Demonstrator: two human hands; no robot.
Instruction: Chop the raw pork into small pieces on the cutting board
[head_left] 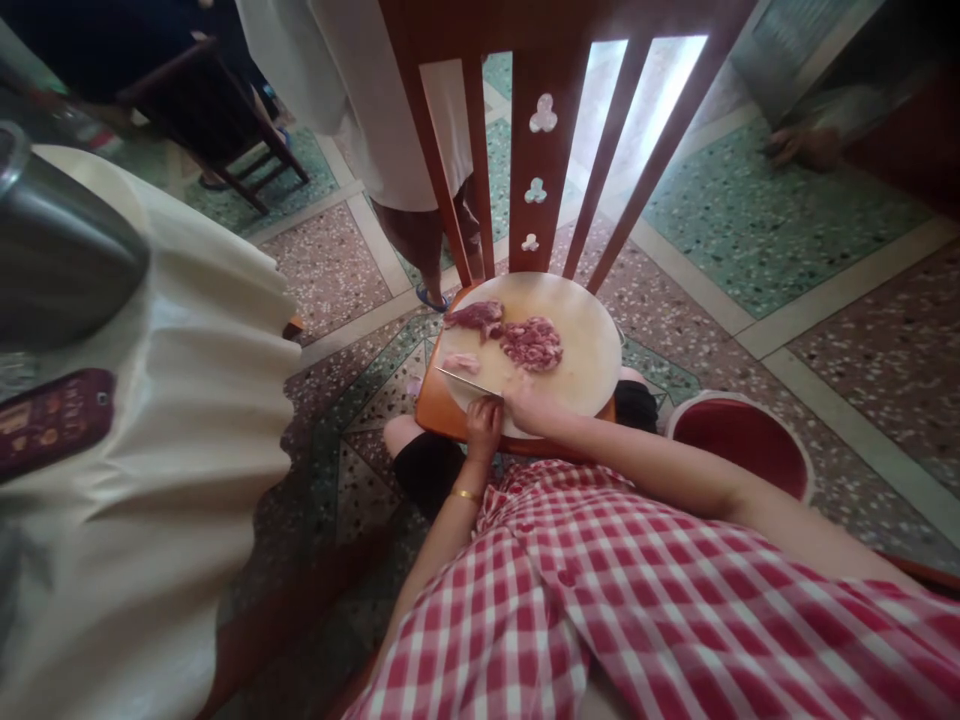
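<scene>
A round white cutting board (589, 345) lies on the seat of a wooden chair in front of me. My right hand (526, 402) is closed round the handle of a kitchen knife (471, 384), whose blade points left over the board's near edge. Just below the blade, my left hand (484, 424) has its fingers curled; whatever it may hold is hidden. On the board lie a pile of cut meat (532, 343), a larger strip of red meat (477, 318) to its left and a small pale piece (460, 362) just beyond the blade.
The chair's slatted back (525, 150) rises behind the board. A red-lined bucket (739, 445) stands on the floor at right. A cloth-covered table (187, 400) at left bears a metal container (67, 250). Beyond the chair stands a person in white (390, 110).
</scene>
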